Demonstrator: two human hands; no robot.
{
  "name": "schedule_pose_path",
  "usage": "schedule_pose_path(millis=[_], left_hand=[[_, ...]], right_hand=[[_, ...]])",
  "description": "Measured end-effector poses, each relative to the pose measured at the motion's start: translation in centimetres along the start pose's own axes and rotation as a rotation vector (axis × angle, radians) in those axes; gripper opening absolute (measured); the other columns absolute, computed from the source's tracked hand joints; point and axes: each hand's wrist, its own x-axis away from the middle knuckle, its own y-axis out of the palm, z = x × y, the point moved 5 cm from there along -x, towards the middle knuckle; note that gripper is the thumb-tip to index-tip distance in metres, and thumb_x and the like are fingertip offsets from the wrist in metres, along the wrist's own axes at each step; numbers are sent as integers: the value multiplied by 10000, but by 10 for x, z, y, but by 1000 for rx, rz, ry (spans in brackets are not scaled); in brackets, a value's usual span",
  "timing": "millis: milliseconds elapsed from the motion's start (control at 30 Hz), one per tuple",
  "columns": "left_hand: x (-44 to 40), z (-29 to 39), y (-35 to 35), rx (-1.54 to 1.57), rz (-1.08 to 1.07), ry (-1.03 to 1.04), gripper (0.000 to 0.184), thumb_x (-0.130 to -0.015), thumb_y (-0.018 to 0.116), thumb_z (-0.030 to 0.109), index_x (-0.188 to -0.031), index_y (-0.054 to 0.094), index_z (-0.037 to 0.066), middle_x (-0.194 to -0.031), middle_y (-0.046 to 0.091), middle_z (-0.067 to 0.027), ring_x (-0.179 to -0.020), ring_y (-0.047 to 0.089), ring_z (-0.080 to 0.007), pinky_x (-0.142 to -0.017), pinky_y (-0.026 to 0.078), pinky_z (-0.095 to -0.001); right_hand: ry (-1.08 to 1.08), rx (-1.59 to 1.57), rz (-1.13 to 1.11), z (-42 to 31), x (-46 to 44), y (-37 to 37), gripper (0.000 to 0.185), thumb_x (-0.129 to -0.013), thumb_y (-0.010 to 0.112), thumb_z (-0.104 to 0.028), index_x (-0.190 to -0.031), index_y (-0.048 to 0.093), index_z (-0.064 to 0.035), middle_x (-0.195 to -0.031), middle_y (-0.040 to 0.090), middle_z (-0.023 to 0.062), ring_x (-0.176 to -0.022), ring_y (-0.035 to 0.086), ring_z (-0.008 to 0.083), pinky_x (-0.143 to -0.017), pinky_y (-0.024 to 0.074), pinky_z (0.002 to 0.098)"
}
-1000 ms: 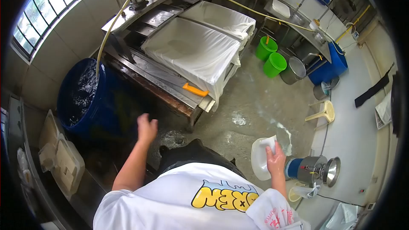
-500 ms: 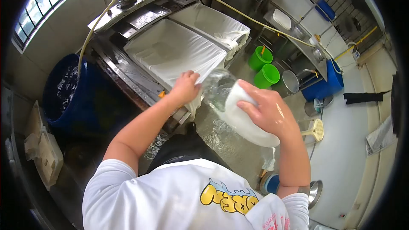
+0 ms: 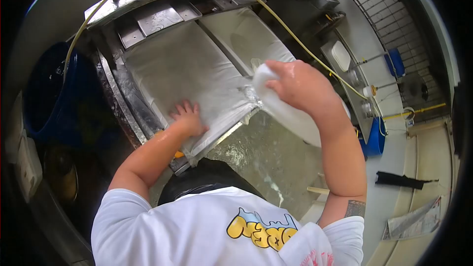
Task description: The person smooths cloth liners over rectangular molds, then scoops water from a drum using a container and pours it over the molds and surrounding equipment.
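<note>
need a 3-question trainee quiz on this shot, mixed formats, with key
1. Multiple choice: what is the right hand holding? (a) a yellow hose (b) a white container (c) a metal pot
2. True or false: the left hand is inside the blue barrel.
3. Fill in the blank: the two side-by-side trays are lined with white ____.

Key:
1. b
2. False; it is at the near end of one tray, fingers spread.
3. cloth
</note>
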Motion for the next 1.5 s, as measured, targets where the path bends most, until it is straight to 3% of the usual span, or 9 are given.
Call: schedule_pose_path(millis=[367, 500, 633, 767, 1033, 1100, 1200, 1300, 1500], left_hand=[[3, 2, -1, -41, 61, 22, 1148, -887, 687, 671, -1699, 129, 83, -1735, 26, -318, -1562, 18, -613, -1135, 159, -840], [11, 9, 0, -25, 134, -9, 1105, -882, 694, 662, -1677, 210, 67, -1726, 75, -325, -1558, 73, -611, -1148, 171, -821], [21, 34, -1, 247, 166, -55, 714, -964, 633, 577, -1426, 571, 36, -1492, 512, -288, -1379, 482, -494, -1108, 391, -652], [63, 82, 7, 362, 491, 91, 516, -1017, 605, 513, -1098, 749, 25, -1086, 745, -234, -1089, 686, -431, -972, 515, -526], [79, 99, 9, 190, 462, -112, 504, -942, 693, 529, -1012, 744, 33, -1010, 751, -202, -1004, 714, -411, -909, 560, -519], [82, 97, 10, 189, 484, -112, 466, -929, 713, 493, -1004, 750, 34, -997, 753, -197, -1001, 718, -408, -896, 568, -517], [88, 97, 10, 207, 520, -94, 420, -904, 744, 454, -994, 751, 43, -992, 752, -190, -996, 717, -408, -890, 571, -512], [88, 93, 13, 167, 511, -91, 410, -906, 747, 446, -991, 749, 45, -1000, 749, -193, -991, 716, -409, -893, 571, -513], [100, 96, 10, 256, 507, -95, 407, -901, 756, 424, -1014, 739, 33, -1021, 750, -203, -1008, 723, -387, -889, 577, -510]], right_hand=[[272, 113, -126, 203, -8, 46, 447, -872, 748, -262, -1270, 698, -66, -1127, 726, 272, -1075, 691, 445, -938, 548, 506], [236, -141, 190, 258, -7, 32, 527, -929, 708, -238, -1414, 619, -53, -1283, 689, 285, -1139, 687, 465, -991, 536, 479], [157, -802, 743, 282, 7, 0, 566, -1038, 636, -134, -1565, 449, -49, -1432, 602, 176, -726, 690, 220, -715, 564, 333], [-71, -1110, 1245, 268, 10, -46, 596, -1059, 616, -174, -1577, 382, 5, -761, 648, 63, -644, 621, 127, -713, 528, 306], [-586, -1788, 1688, 186, -32, -147, 278, -994, 559, -160, -1178, 506, 42, -860, 677, 241, -565, 637, 292, -595, 600, 419], [-790, -2109, 1108, 150, -75, -157, 282, -999, 537, -197, -1168, 578, 24, -819, 679, 223, -610, 666, 297, -623, 612, 405], [-405, -629, 1166, 44, -163, -102, 527, -990, 639, -273, -1405, 484, 13, -1102, 693, 231, -901, 707, 300, -859, 589, 430], [-843, -980, 711, -79, -122, -9, 929, -936, 790, -197, -1667, 229, -77, -1356, 584, 253, -1103, 625, 355, -911, 551, 450], [-1094, -795, 153, -63, -29, 183, 561, -952, 754, -157, -1460, 553, -27, -1378, 612, 207, -1144, 670, 347, -995, 547, 415]])
